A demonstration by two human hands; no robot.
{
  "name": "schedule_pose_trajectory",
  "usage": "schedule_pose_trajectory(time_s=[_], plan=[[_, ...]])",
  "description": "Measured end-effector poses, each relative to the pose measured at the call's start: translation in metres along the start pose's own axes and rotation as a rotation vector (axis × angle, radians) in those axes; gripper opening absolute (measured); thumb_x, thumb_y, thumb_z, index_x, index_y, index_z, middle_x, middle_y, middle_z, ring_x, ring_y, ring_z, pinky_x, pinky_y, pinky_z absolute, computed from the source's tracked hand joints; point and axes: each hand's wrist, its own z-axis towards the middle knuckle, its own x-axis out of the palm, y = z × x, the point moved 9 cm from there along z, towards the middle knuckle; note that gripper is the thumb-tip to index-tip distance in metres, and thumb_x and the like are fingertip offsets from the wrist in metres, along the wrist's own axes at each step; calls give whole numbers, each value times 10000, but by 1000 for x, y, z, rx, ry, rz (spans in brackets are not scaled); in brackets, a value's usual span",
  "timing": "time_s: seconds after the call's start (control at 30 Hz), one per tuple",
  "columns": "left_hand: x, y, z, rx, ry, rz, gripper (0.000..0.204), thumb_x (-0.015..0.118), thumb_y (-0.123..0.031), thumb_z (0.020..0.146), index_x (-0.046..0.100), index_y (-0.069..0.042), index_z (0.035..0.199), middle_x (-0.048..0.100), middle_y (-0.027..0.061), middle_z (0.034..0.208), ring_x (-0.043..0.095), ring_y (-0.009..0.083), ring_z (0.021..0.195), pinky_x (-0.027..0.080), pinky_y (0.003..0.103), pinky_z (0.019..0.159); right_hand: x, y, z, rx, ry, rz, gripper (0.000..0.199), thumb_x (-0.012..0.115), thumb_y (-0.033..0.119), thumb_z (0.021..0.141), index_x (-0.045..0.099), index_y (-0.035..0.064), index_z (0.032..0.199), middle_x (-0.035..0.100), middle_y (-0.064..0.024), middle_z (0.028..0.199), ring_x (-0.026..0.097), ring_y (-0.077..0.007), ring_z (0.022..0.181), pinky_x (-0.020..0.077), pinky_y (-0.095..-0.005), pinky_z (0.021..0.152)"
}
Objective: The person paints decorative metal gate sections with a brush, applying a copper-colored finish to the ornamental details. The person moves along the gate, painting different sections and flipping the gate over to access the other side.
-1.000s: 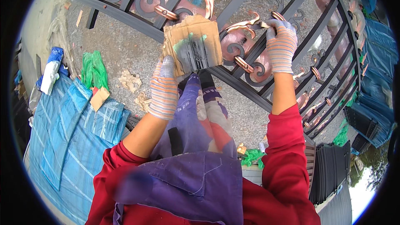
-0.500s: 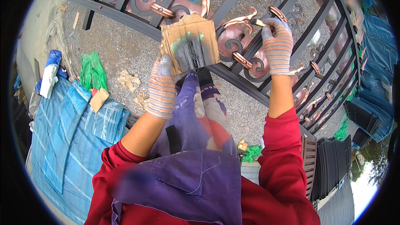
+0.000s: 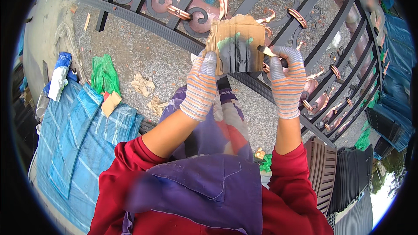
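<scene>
Paint-smeared cardboard [image 3: 237,54] seems light, bendable, best held by its bare edge, where the left hand [image 3: 201,85] pinches; the right hand [image 3: 288,82] grips a paintbrush [image 3: 267,51].

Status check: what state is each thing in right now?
Cardboard: ragged-topped, smeared black and green
Brush: dark-tipped, by the cardboard's right edge; contact unclear
Left hand: gloved, gripping the cardboard
Right hand: gloved, pinching the brush
Metal railing: black, with copper-coloured ornaments
Green plastic: crumpled on the ground
</scene>
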Motion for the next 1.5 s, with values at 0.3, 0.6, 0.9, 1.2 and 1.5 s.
schedule_pose_trajectory(time_s=[0.3,0.6,0.9,1.2,1.5], plan=[[45,-16,0,183,-110,510,336,421,-165,978,450,2,1268,620,122,1036,646,137,826,562,246,672,18,8,-15,-73,-63,-51,163,646,-32,783,656,52,922,595,-44,768,521,-118,622,441,-250,595],[39,6,4,176,-191,398,380,391,-271,977,505,7,1210,626,125,968,639,133,741,543,228,625,5,1,-32,66,35,-230,163,641,114,775,660,146,934,623,-74,805,582,-270,729,456,-350,708],[-4,-25,18,23,-200,-72,321,359,-176,1002,478,-25,1259,601,139,1134,648,196,937,566,276,781,-71,-86,-24,225,-130,-200,143,651,38,776,656,51,918,610,-86,797,556,-194,663,456,-305,632],[25,-38,7,49,-269,21,371,474,-256,971,485,-36,1270,561,104,1213,593,215,1064,533,402,859,-63,-128,7,275,-148,-208,154,646,93,794,672,58,941,614,-104,823,589,-205,684,476,-328,656],[12,-30,8,45,-307,38,353,488,-257,964,512,-35,1237,591,97,1128,610,194,995,524,368,844,-49,-133,4,269,-34,-362,146,618,89,777,672,85,913,631,-131,820,614,-293,769,482,-390,721]])
